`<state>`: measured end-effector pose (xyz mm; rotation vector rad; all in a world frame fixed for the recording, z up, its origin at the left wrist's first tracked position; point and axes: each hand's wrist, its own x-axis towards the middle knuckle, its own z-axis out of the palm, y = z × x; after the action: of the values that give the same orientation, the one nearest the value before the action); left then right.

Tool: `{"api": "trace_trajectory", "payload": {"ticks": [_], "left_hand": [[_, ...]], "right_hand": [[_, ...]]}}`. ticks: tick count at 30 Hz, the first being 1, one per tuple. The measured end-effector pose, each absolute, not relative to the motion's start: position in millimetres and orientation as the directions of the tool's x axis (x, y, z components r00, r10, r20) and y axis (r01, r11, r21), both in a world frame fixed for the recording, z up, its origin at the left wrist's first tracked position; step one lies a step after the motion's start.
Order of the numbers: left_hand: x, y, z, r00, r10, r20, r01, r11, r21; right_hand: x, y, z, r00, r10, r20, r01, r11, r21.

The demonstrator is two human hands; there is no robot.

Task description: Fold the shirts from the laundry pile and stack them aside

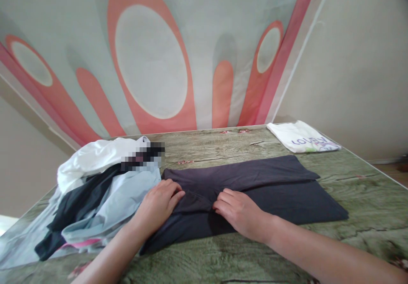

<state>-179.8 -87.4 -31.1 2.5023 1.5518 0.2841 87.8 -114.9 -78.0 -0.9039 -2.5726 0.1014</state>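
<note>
- Wood-patterned table (204,144): bears all the clothing.
- Dark garment (287,197): folded over lengthwise, across the table's middle.
- Left hand (161,201): half-curled on that garment; whether it grips, I cannot tell.
- Right hand (242,214): fingertips pinched on its upper layer.
- Clothes heap (123,195): table's left side.
- White printed cloth (302,137): folded, table's far right.

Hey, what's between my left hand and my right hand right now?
Only creased cloth of the dark garment shows between your left hand and right hand; nothing else lies on that stretch. The head view shows it.
</note>
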Motion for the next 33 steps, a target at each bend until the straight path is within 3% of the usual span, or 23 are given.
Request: {"api": "trace_trajectory", "payload": {"ticks": [5,11,20,23,26,30,33], "left_hand": [[-176.6,-77.7,-49.1,0.407,0.911,0.074,0.827,-0.401,0.395],[-169.0,-79.9,-49.9,0.37,0.925,0.083,0.817,-0.367,0.446],[-163.5,-84.4,-58.5,0.359,0.93,0.08,0.887,-0.366,0.282],[-165.1,-87.4,-55.2,0.376,0.913,0.161,0.884,-0.405,0.233],[-164.4,-92.3,-50.1,0.471,0.854,0.222,0.797,-0.519,0.308],[-161.7,-94.5,-49.9,0.611,0.775,0.161,0.663,-0.612,0.431],[-161.7,-92.8,-52.5,0.626,0.768,0.135,0.656,-0.612,0.441]], "right_hand": [[92.1,-116.7,-75.6,-0.738,0.576,0.351,0.545,0.816,-0.193],[94.2,-114.2,-79.0,-0.759,0.552,0.344,0.509,0.834,-0.214],[95.0,-115.0,-75.9,-0.763,0.556,0.329,0.49,0.83,-0.266],[96.2,-115.1,-75.3,-0.769,0.551,0.325,0.484,0.833,-0.268],[96.7,-114.4,-75.6,-0.77,0.539,0.34,0.474,0.841,-0.259],[97.3,-113.1,-76.8,-0.767,0.529,0.363,0.458,0.848,-0.267],[96.9,-113.5,-76.4,-0.767,0.519,0.377,0.445,0.854,-0.269]]}}
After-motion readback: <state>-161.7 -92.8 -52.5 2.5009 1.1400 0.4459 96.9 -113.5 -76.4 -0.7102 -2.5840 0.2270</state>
